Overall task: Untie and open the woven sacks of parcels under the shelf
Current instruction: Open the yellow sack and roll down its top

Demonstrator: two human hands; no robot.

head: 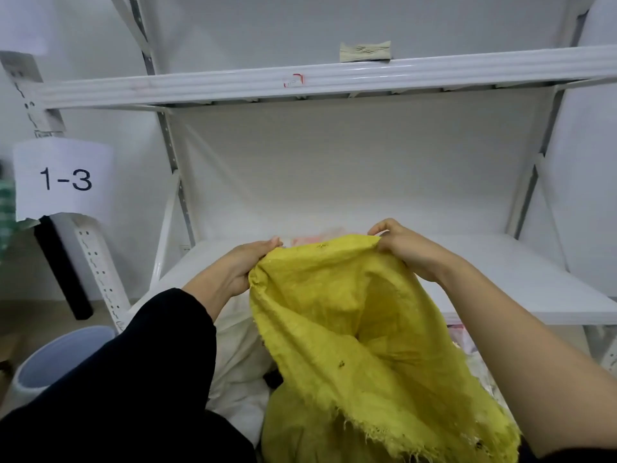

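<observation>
We see a yellow woven sack (350, 312) in front of the white shelf (500, 272), its top lifted level with the shelf's lower board and its frayed mouth spread open. The left hand (240, 265) grips the rim at one side, fingers curled round the cloth. The right hand (407, 248) pinches the other side. A white sack (240, 345) lies at the shelf's foot. On the shelf's left post hangs a paper sign (63, 180) reading 1-3 — a pale bin (50, 359) stands lower down.
</observation>
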